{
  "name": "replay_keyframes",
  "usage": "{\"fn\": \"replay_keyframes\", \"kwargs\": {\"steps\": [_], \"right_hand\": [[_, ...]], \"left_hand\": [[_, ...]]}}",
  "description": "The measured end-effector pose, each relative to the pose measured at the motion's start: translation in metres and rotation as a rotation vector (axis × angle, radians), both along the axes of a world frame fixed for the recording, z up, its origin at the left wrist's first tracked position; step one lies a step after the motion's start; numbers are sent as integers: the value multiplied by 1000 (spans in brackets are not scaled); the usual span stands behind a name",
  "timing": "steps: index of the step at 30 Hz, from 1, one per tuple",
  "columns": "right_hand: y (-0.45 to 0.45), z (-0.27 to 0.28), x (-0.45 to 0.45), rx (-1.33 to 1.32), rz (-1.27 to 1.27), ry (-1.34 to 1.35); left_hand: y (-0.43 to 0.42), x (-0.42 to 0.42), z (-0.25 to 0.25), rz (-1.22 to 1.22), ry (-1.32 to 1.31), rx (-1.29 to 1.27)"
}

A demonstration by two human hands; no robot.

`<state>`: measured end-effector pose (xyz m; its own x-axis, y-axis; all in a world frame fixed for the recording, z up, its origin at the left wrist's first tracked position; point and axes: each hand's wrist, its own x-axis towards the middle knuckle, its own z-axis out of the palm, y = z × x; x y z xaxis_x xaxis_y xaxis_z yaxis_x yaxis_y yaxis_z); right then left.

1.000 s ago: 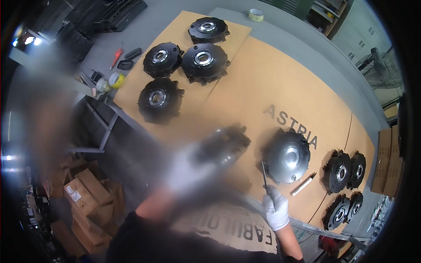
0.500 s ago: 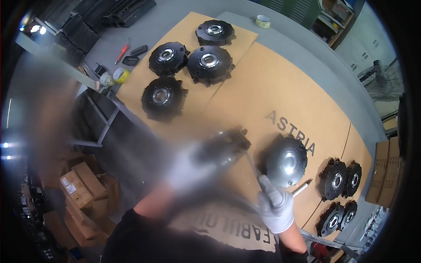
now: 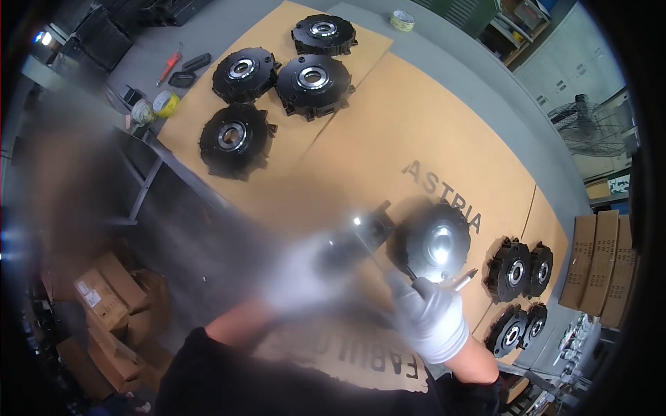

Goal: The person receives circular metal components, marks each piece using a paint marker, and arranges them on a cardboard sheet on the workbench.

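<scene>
In a white glove, my left hand (image 3: 302, 274) is blurred and grips a dark round toothed part (image 3: 350, 239), tilted near the table's front edge. My gloved right hand (image 3: 429, 310) is closed on a thin tool (image 3: 374, 259) whose far end points at that part; its tip is too blurred to place. Just beyond my right hand lies a shiny domed disc (image 3: 438, 244) on the cardboard. A white marker (image 3: 464, 280) rests beside the disc, close to my right hand.
Several black toothed discs (image 3: 313, 80) lie at the back left, and more discs (image 3: 513, 272) at the right. Tape rolls (image 3: 166, 103) and a red tool (image 3: 169, 64) are at the left. Cardboard boxes (image 3: 104, 295) sit low left; a fan (image 3: 583, 125) stands at the right.
My right hand has moved left and up with the thin tool, from beside the domed disc to the part in my left hand. That part has turned a little. The whole view has shifted slightly.
</scene>
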<state>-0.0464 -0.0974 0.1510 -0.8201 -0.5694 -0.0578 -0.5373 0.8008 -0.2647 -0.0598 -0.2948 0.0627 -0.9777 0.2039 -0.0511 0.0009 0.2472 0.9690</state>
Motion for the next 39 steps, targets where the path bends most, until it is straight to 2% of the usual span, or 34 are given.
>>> {"fn": "replay_keyframes", "kwargs": {"steps": [5, 10, 12, 17, 22, 24, 26, 29, 31, 32, 33, 34, 35, 37, 38, 39], "right_hand": [[-4, 0, 1, 20, 0, -84], [-4, -4, 4, 112, 14, -40], [-5, -2, 7, 141, 23, -27], [-5, -1, 8, 165, 25, 10], [-4, 0, 3, 140, 4, -126], [-4, -2, 3, 152, 12, -117], [-2, -9, 5, 166, 22, -108], [-1, -37, 10, 99, 62, -35], [-10, -51, 9, 24, 35, 125], [-15, -45, 4, -55, 2, 7], [-20, -43, -2, -60, 6, 8], [-24, -41, -9, -122, -82, -28], [-27, -39, -14, -185, -165, -62], [-13, -41, -10, -307, -232, 25], [-4, -39, -4, -404, -262, -11], [1, -34, 3, -503, -296, -58]], "left_hand": [[0, 2, -8, -13, 46, 5], [2, -1, 2, -38, 96, -6], [3, 0, -1, -31, 9, 74], [4, 0, -1, -18, 30, 32], [5, -3, 2, -9, 50, -41], [8, -6, 10, 4, 59, 85], [8, -5, 11, 8, 43, 54], [8, -1, -2, 63, 73, 17], [8, 2, -12, 123, 125, 4], [9, 3, -9, 76, 105, 86], [10, 3, -4, 25, 82, 166], [15, 7, 9, -121, 25, -169], [12, 12, 6, -150, 160, -256], [10, 10, 9, -94, 133, -174], [10, 9, 12, -28, 81, -70], [11, 8, 11, 33, 123, -71]]}}
